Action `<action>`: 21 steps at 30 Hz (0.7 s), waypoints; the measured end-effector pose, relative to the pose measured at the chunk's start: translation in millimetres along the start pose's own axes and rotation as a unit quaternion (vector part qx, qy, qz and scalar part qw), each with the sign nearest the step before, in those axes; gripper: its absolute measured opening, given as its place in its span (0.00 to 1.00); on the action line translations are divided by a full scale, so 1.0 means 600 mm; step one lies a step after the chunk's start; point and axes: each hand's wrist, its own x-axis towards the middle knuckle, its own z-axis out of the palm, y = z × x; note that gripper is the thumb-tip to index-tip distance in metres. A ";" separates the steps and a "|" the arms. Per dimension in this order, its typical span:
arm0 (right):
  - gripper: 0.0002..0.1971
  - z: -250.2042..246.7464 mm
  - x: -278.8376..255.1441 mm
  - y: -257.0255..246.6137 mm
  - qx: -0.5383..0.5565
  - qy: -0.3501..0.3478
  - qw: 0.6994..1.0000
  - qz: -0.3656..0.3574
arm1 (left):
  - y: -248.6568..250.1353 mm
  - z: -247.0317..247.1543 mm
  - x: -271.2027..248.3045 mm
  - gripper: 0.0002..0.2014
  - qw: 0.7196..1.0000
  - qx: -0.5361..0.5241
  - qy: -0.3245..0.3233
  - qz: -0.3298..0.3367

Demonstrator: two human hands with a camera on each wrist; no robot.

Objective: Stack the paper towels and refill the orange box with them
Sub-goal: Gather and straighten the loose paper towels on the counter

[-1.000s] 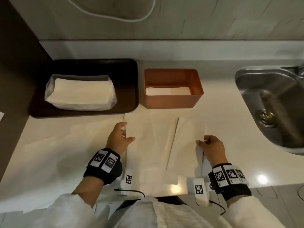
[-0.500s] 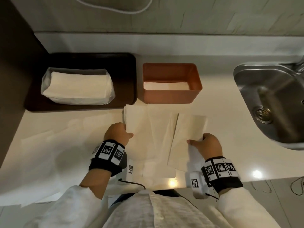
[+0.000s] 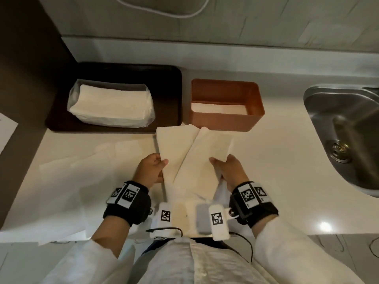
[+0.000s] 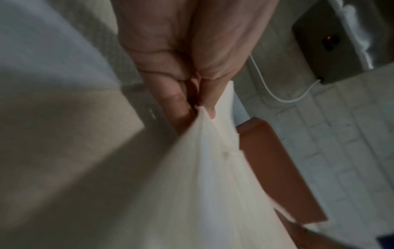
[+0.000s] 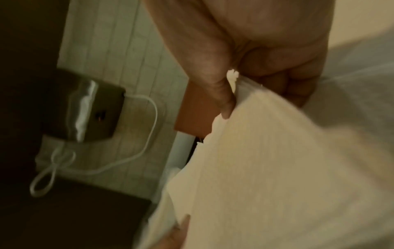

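Right now you hold two folded cream paper towels between your hands, raised over the pale tabletop just in front of the orange rectangular plastic box; the left towel lies partly under the right one, and their far ends fan apart near the box's front wall. Your left hand pinches the left towel's edge, thumb on top and fingers curled beneath, as the left wrist view shows with thumb and fingertip closed on the paper. Your right hand grips the right towel's edge in the same way, thumb pressed against the sheet. Inside the orange box a low layer of white towels covers the bottom. To its left, a dark brown tray carries a clear plastic-wrapped pack of white paper towels. More flat sheets lie spread on the tabletop at your left. A stainless steel sink sits at the right.
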 end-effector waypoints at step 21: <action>0.14 0.040 0.002 -0.012 -0.301 -0.013 0.945 -0.128 | -0.048 -0.127 -0.064 0.16 0.921 0.331 0.202 0.030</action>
